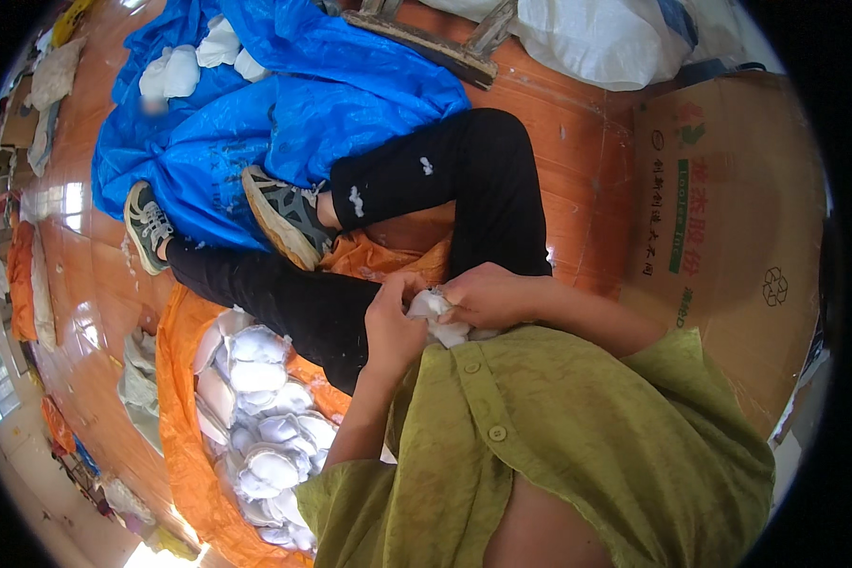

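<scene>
A soft white padded piece (430,305) is bunched up between my two hands, close in front of my green shirt. My left hand (398,317) has its fingers curled onto the left side of the piece. From the right, my right hand (488,295) pinches the other side with bent fingers. Part of the piece is covered by the fingers, so its full shape is hidden. Beside my left forearm, an orange sack (182,379) lies open, with many rounded white pads (273,464) heaped in it.
A blue plastic sack (350,104) spreads beyond my shoes, with several white pads (180,71) on it. To the right stands a large cardboard box (729,237). A wooden stool (435,52) and a white sack (596,43) are at the far side.
</scene>
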`<action>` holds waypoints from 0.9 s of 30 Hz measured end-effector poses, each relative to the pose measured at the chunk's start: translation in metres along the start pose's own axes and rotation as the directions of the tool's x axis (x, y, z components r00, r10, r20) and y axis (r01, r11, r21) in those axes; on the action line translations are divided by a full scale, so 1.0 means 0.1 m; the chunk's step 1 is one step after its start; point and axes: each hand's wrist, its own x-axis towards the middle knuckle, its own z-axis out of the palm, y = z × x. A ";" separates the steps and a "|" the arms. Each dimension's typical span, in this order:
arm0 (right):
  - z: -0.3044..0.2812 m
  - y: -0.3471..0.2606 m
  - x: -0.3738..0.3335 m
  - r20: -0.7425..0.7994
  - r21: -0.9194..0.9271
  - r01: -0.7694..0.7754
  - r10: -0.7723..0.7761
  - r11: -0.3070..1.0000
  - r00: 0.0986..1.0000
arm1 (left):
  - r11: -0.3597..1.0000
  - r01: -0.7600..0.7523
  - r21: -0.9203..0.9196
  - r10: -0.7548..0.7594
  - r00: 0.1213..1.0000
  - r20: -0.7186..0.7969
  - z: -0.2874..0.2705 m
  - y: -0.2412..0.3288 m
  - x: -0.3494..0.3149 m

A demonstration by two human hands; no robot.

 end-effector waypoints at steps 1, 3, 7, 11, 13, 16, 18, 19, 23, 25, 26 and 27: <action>0.03 0.03 0.00 -0.025 0.024 0.019 -0.018 1.000 1.000 | 1.000 0.004 -0.020 -0.003 1.000 0.013 -0.02 0.02 -0.03; 0.12 0.14 0.01 -0.076 0.069 0.058 -0.052 0.996 0.996 | 0.998 0.011 -0.061 -0.009 0.999 0.038 -0.07 0.10 -0.06; 0.17 0.18 0.01 -0.115 0.018 0.068 -0.065 0.998 0.991 | 0.939 0.177 -0.296 -0.125 0.975 0.186 -0.12 0.08 -0.06; 0.16 0.19 -0.01 -0.106 0.065 0.110 -0.103 0.992 0.989 | 0.778 0.362 -0.514 -0.179 0.911 0.371 -0.14 -0.01 -0.01; 0.18 0.21 -0.01 -0.162 0.082 0.096 -0.082 0.992 0.983 | 0.666 0.411 -0.623 -0.183 0.899 0.399 -0.10 -0.07 0.00; 0.25 0.23 0.03 -0.450 0.156 0.044 0.031 0.987 0.892 | 0.615 0.330 -0.716 -0.253 0.943 0.217 0.07 -0.13 0.04; 0.22 0.13 0.09 -0.726 0.260 0.090 0.133 0.962 0.674 | 0.777 0.225 -0.588 -0.299 0.954 -0.031 0.13 -0.06 0.13; 0.17 0.08 0.07 -0.723 0.237 0.057 0.137 0.970 0.677 | 0.855 0.187 -0.484 -0.282 0.950 -0.131 0.12 -0.05 0.16; 0.10 -0.01 0.04 -0.664 0.125 -0.054 0.124 0.991 0.737 | 0.976 0.068 -0.205 -0.124 0.953 -0.276 0.23 -0.08 0.18; 0.11 0.01 0.05 -0.626 0.001 -0.154 0.121 0.988 0.770 | 0.984 0.163 -0.066 -0.165 0.986 -0.020 0.18 -0.19 0.16; 0.13 0.01 0.06 -0.597 -0.044 -0.177 0.116 0.983 0.794 | 0.980 0.186 -0.063 -0.183 0.982 0.056 0.18 -0.22 0.14; 0.17 0.01 0.07 -0.567 -0.090 -0.198 0.113 0.976 0.816 | 0.976 0.209 -0.057 -0.200 0.971 0.131 0.18 -0.24 0.13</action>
